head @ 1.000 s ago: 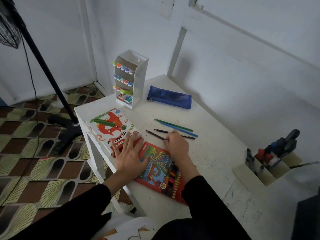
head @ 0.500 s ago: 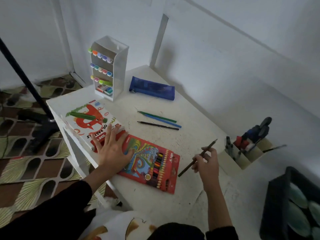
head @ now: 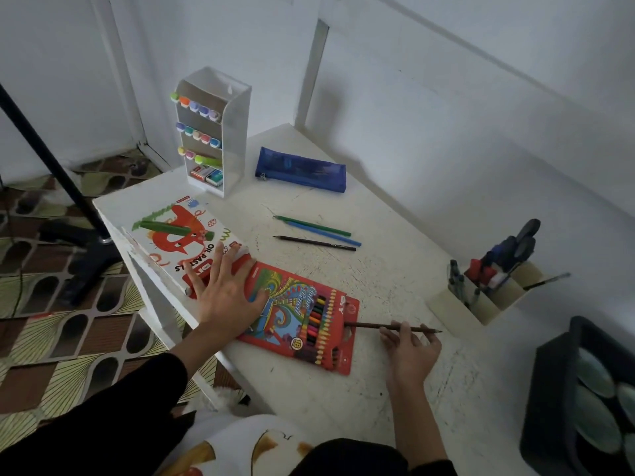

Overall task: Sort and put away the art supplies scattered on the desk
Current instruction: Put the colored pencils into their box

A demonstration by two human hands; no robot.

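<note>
My left hand [head: 225, 293] lies flat with spread fingers on the left end of a red coloured-pencil box [head: 305, 321] on the white desk [head: 388, 280]. My right hand [head: 409, 345] pinches a brown pencil [head: 371, 326] held level, its end touching the box's right edge. Three loose pencils lie further back: green [head: 312, 225], blue [head: 326, 233] and black [head: 314, 242]. An oil pastels box [head: 178, 242] with a green marker [head: 165, 228] on it sits at the desk's left edge.
A white marker rack [head: 213, 132] stands at the back left, a blue pencil case [head: 300, 170] beside it. A beige pen holder [head: 488, 290] with pens and scissors sits at the right. A dark bin [head: 580, 396] is at the far right; a black stand [head: 51, 156] is on the floor.
My right hand picked the brown pencil up from beside the loose pencils, swung it out to the right, then brought it down level against the red box's right edge. The left hand stayed put.
</note>
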